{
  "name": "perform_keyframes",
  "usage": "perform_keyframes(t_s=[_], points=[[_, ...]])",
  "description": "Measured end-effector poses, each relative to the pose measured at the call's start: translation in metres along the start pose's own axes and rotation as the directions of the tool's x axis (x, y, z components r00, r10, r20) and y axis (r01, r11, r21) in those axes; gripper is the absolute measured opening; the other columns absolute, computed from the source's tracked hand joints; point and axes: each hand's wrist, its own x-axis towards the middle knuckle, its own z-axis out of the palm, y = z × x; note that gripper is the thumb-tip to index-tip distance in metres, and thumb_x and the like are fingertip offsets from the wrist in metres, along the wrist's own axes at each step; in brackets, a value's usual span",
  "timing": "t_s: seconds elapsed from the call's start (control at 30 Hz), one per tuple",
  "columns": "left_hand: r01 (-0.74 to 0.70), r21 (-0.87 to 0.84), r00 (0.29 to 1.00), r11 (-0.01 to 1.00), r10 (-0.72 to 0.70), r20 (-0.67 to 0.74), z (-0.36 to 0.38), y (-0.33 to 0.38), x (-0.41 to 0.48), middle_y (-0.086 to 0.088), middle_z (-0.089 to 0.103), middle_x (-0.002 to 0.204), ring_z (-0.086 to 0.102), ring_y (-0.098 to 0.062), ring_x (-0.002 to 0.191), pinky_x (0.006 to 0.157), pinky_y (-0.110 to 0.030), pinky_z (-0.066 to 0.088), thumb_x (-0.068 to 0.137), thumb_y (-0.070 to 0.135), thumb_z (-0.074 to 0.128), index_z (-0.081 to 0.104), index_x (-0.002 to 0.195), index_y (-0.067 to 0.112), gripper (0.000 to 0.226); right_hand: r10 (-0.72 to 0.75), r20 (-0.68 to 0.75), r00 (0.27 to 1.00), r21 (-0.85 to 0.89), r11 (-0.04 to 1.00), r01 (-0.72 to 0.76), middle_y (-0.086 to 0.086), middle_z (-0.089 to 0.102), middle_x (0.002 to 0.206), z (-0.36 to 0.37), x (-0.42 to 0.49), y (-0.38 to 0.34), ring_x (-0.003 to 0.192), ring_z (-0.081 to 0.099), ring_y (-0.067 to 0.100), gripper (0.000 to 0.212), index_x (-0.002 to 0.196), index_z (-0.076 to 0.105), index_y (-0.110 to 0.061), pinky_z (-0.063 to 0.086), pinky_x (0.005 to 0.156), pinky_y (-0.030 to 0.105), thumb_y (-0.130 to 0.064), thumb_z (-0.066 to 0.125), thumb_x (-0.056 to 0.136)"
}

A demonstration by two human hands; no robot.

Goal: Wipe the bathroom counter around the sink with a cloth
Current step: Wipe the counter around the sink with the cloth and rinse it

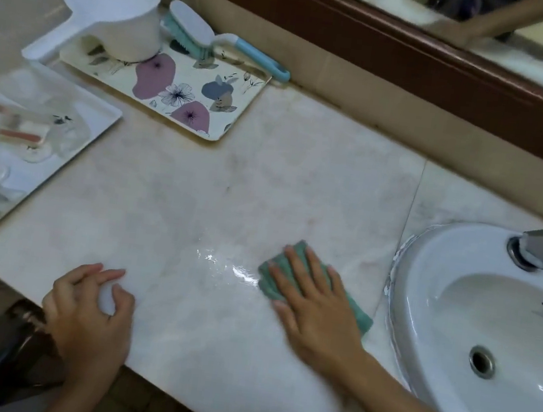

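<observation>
Far left: a white rectangular plastic tray (101,114) lies at the worktop's left end and carries clear plastic items, blurred beyond identification. Behind it, a cream rectangular tray with a purple and blue floral print (241,107) lies against the back wall. A white plastic water dipper with a long handle (116,12) stands on this tray's rear left corner. A white scrubbing brush with teal bristles and a blue handle (196,28) rests across the tray's rear edge.

Centre: the pale marble worktop (197,179). The left hand (90,313) rests at its front edge, fingers loosely curled, holding nothing. A wet, glossy patch (231,266) lies right of that hand, just beside the cloth.

Right of centre: the folded green cloth (269,278) lies flat on the worktop, near the sink's left rim. The right hand (314,301) presses down on it, palm flat, fingers straight and spread.

Far right: a white oval ceramic sink (435,262) is set into the worktop, with a grey metal tap (542,248) on its rear rim.
</observation>
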Motion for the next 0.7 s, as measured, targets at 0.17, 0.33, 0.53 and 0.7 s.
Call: perform_keyframes(t_s=[0.17, 0.33, 0.53, 0.7], points=[[0.044, -0.009, 0.998, 0.999, -0.044, 0.034, -0.005, 0.005, 0.002, -0.011, 0.057, 0.115, 0.049, -0.038, 0.104, 0.087, -0.028, 0.028, 0.075, -0.005, 0.069, 0.072, 0.095, 0.011, 0.026, 0.485, -0.097, 0.869, 0.018, 0.874, -0.485, 0.003, 0.004, 0.162, -0.021, 0.108, 0.059, 0.148, -0.001, 0.027, 0.059, 0.152, 0.012, -0.029, 0.010, 0.117, 0.049, -0.051, 0.011, 0.098], [0.047, -0.033, 0.997, 0.998, -0.045, 0.058, -0.004, -0.002, 0.000, -0.007, 0.055, 0.116, 0.047, -0.033, 0.106, 0.088, -0.042, 0.038, 0.078, 0.001, 0.068, 0.071, 0.095, 0.015, 0.022, 0.486, -0.077, 0.871, 0.070, 0.874, -0.481, 0.013, 0.003, 0.161, -0.007, 0.182, -0.041, 0.147, 0.000, 0.037, 0.062, 0.154, 0.009, -0.018, 0.008, 0.116, 0.053, -0.042, 0.020, 0.098], [0.044, -0.155, 0.986, 0.987, -0.018, 0.166, -0.014, -0.012, 0.003, -0.002, 0.053, 0.124, 0.044, -0.028, 0.117, 0.096, -0.041, 0.037, 0.087, 0.018, 0.056, 0.067, 0.104, 0.016, 0.020, -0.304, 0.092, 0.948, -0.009, 0.952, 0.306, 0.005, 0.003, 0.162, 0.016, 0.026, -0.154, 0.148, -0.006, 0.030, 0.062, 0.153, 0.016, -0.027, 0.007, 0.117, 0.050, -0.042, 0.030, 0.094], [0.024, 0.084, 0.962, 0.996, -0.046, 0.271, -0.024, -0.050, 0.011, 0.000, 0.023, 0.158, 0.012, -0.026, 0.147, 0.107, -0.056, 0.022, 0.094, 0.034, 0.054, 0.048, 0.135, 0.030, 0.041, -0.265, 0.104, 0.959, -0.151, 0.949, 0.278, -0.004, 0.008, 0.162, -0.007, 0.047, -0.034, 0.149, 0.002, 0.022, 0.060, 0.151, 0.014, -0.039, 0.023, 0.113, 0.046, -0.041, 0.028, 0.093]])
